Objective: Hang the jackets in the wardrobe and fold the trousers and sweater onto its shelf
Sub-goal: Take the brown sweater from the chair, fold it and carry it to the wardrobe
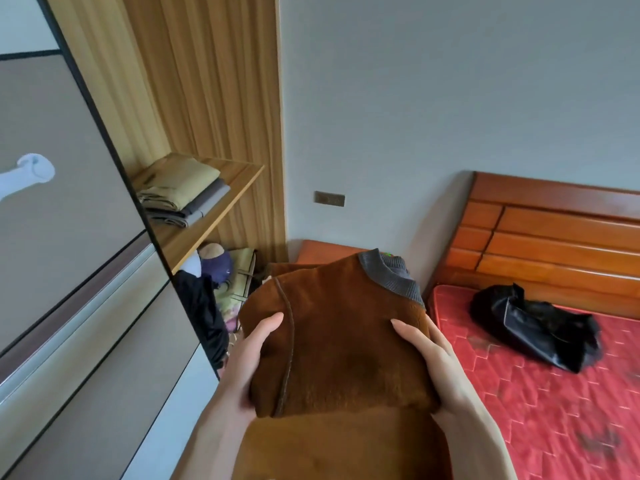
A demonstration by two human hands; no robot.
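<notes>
Folded brown sweater (341, 337) held mid-air, near centre, w/ left hand (242, 362) & right hand (429, 362), each grip clamped on a side edge. Wardrobe shelf (221, 202) far left, already carrying folded trousers (183, 188). Risk: bundle sags or unfolds in transit; sliding door (86, 220) edge may snag it.

Only the person's two forearms and hands show, entering from the bottom edge. Both forearms are bare as far as the frame reaches, with no sleeve or cuff in sight. The left hand (247, 362) wears no ring, glove or watch on the parts that show, and its thumbnail is short and unpainted. The right hand (436, 365) is likewise bare, with slender fingers and plain, short nails.
</notes>
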